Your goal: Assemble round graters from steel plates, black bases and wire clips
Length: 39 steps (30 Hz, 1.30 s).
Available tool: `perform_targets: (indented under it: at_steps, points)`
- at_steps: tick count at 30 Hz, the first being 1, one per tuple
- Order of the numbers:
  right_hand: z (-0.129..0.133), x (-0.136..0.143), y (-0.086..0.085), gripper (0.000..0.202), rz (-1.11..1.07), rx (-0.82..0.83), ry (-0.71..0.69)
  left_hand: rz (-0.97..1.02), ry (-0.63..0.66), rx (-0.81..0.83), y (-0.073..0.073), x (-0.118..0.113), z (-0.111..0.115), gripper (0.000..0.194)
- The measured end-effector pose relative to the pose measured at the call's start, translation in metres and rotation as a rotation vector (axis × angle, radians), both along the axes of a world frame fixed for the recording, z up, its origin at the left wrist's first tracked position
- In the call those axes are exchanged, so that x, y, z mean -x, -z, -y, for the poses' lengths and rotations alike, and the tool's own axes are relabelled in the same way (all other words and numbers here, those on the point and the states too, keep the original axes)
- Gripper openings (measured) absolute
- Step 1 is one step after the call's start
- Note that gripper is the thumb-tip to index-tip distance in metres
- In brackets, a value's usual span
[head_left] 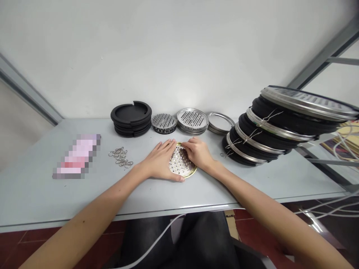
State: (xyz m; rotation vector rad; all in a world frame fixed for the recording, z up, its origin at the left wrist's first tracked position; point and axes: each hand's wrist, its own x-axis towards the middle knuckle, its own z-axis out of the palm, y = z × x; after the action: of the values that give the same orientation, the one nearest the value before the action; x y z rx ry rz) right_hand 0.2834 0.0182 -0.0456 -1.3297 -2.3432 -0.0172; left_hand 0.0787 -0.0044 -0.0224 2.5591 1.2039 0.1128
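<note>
One blurred pink item (77,155) lies at the left of your counter (36,198). Next is one heap of wire clips (120,157), overlapping too closely to count. One stack of black rings (131,123) follows, layers uncertain. Your left hand (159,160) lies flat, fingers extended over the left edge of one gold-rimmed perforated disc (183,164), gripping nothing evident. Behind stands one stack of small perforated discs (164,122). The gold-rimmed disc lies on the counter between your hands; the step appears to be working its rim, and the next move calls for keeping it steady. Behind it is one stack of rimmed graters (192,120). Your right hand (201,154) curls at the disc's upper right; whether it pinches the rim, I cannot tell. Beyond are one stack of plain metal rings (221,122), one loose clip (223,155) and one tall black stack (280,129) showing four metal bands.
</note>
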Motion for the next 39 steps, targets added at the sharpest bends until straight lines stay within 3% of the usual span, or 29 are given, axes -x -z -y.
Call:
perform_targets:
  at_steps: [14, 32, 35, 39]
  points:
    - [0.0035, 0.0036, -0.0076, 0.028, 0.167, -0.019, -0.019, 0.006, 0.008, -0.02, 0.0021, 0.0007, -0.0007, 0.134]
    - [0.0046, 0.005, -0.0091, 0.027, 0.203, -0.034, -0.046, 0.009, -0.004, -0.002, 0.0007, -0.0005, 0.0017, 0.135]
    - [0.0061, 0.0057, -0.0058, 0.027, 0.137, -0.025, -0.007, 0.007, 0.001, -0.011, 0.0007, 0.0007, 0.0008, 0.134]
    - [0.0026, 0.0022, -0.0016, 0.022, -0.156, -0.026, 0.05, 0.012, 0.083, -0.007, -0.002, 0.0085, -0.0056, 0.129]
